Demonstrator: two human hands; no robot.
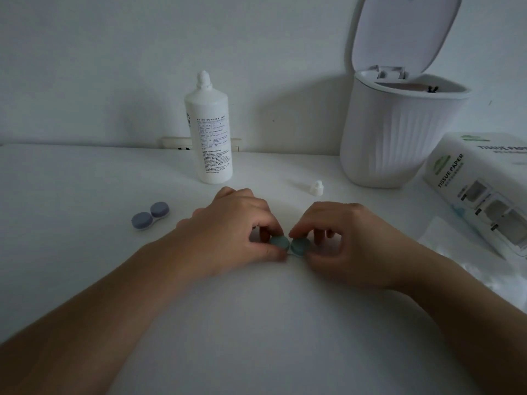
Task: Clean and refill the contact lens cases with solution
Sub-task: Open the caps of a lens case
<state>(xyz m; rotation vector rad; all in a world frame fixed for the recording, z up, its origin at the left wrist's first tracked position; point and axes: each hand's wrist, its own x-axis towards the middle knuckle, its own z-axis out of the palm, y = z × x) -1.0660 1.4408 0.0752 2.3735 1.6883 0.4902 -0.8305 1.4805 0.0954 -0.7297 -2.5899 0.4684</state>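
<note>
Lying crosswise on the desk, the green lens case has its long axis running left to right, one cap under each hand. The left hand pinches the left cap, the right hand the right cap. Both look equally near. The purple case sits well left, the solution bottle behind.

Matt plastic bottle, ribbed plastic bin, smooth white table

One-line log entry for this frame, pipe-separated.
left hand pinches green case left cap | right hand pinches right cap | purple case capped | solution bottle uncapped, upright
</note>
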